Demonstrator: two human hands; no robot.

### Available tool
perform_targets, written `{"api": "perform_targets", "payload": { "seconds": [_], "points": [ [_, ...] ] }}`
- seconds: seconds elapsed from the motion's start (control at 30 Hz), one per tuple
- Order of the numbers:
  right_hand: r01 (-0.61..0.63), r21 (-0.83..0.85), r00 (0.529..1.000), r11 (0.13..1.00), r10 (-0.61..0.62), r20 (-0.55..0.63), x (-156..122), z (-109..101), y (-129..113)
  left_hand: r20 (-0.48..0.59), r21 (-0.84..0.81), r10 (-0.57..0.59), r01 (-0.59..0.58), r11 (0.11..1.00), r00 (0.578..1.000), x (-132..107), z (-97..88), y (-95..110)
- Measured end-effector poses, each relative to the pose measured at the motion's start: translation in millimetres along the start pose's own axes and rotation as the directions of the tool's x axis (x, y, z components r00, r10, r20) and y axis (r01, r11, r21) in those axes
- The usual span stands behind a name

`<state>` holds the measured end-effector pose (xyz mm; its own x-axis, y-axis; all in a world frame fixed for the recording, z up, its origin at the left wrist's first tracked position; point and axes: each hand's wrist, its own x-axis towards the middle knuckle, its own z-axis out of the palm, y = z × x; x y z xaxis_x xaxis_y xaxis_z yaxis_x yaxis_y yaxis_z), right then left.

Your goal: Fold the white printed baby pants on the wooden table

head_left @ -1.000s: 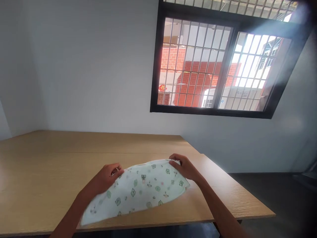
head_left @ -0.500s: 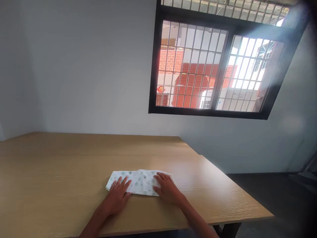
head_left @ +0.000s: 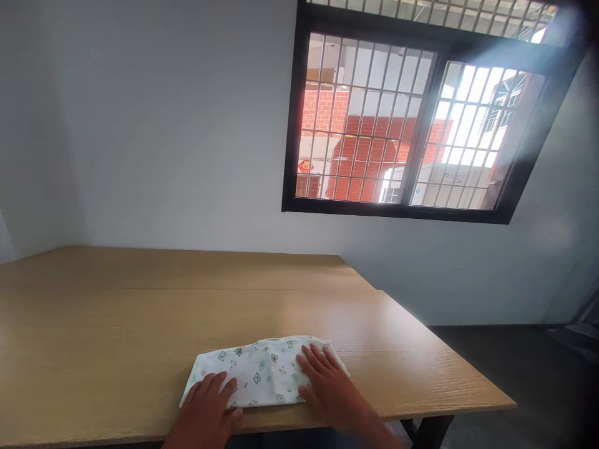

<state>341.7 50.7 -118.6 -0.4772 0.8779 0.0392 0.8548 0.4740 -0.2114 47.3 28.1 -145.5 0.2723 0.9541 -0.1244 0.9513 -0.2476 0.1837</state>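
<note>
Quietly, two bare hands press a length of folded cloth (head_left: 262, 371) on a pale wooden table (head_left: 140, 324); the fabric, soft, white and matte, is printed with small green animal heads, leafy blotches and faint touches of pink. It lies near the table's front edge, in a long, low band wider than it is deep; its far edge rises in a gentle wave, its left end slants outward toward the front, and its right end slopes down past the fingers. The left hand (head_left: 206, 408) rests palm down at the near left part of the band, fingers parted and slightly bent; the right hand (head_left: 330, 386) lies flatter across the right part, fingers spread toward the far edge; both are open, pressing on the cloth rather than clasping it.

The tabletop is smooth, with a fine grain, a thin straight seam across its far part and a soft sheen at right; a dark leg (head_left: 433, 430) shows beneath. Behind stands a plain, pale grey wall (head_left: 163, 125); a dark-framed window (head_left: 423, 128) is set into it, slim metal bars crossing a view of rough red brick (head_left: 360, 156); at right, the floor (head_left: 477, 355) is dark.
</note>
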Motion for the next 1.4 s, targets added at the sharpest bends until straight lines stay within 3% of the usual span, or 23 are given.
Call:
{"api": "perform_targets", "payload": {
  "seconds": [0.07,0.13,0.23,0.3,0.5,0.6,0.73,0.87,1.03,1.13,1.27,1.4],
  "points": [
    [-0.011,0.026,0.999,1.000,0.012,-0.042,10,8,-23,-0.086,-0.027,0.067,-0.070,0.997,0.994,18,5.7,18],
    [0.052,0.079,0.996,0.996,-0.046,-0.079,27,19,-43,-0.158,-0.061,0.179,-0.190,0.980,0.971,41,13.0,35],
    [0.096,0.127,0.992,0.987,-0.085,-0.088,46,32,-53,-0.218,-0.077,0.260,-0.283,0.956,0.941,65,23.4,41],
    [0.055,0.102,0.997,0.993,-0.050,-0.056,47,32,-42,-0.244,-0.059,0.232,-0.253,0.966,0.942,68,27.8,25],
    [-0.168,-0.075,0.985,0.983,0.164,-0.063,10,9,25,-0.258,0.053,0.060,-0.048,0.997,0.964,48,29.9,-60],
    [-0.230,-0.091,0.971,0.969,0.222,-0.084,-2,5,43,-0.222,0.089,0.060,-0.041,0.995,0.973,47,27.0,-74],
    [-0.242,-0.102,0.965,0.965,0.228,-0.132,0,9,39,-0.204,0.096,0.057,-0.038,0.995,0.977,48,19.9,-54],
    [-0.207,-0.101,0.970,0.973,0.190,-0.152,2,7,30,-0.188,0.052,0.207,-0.201,0.978,0.960,42,13.7,-34],
    [-0.143,-0.011,0.986,0.990,0.142,-0.083,-11,4,42,-0.146,-0.056,0.233,-0.243,0.968,0.961,27,10.2,-39],
    [-0.171,-0.060,0.977,0.983,0.162,-0.141,-17,9,42,-0.142,-0.069,0.218,-0.230,0.971,0.965,19,12.1,-39],
    [-0.266,-0.071,0.915,0.961,0.229,-0.333,-4,25,6,-0.084,-0.047,0.154,-0.159,0.986,0.984,16,31.1,-26],
    [-0.265,0.071,0.898,0.962,0.273,-0.345,21,41,-47,-0.117,-0.056,0.124,-0.131,0.990,0.985,13,45.5,-10]
  ]
}}
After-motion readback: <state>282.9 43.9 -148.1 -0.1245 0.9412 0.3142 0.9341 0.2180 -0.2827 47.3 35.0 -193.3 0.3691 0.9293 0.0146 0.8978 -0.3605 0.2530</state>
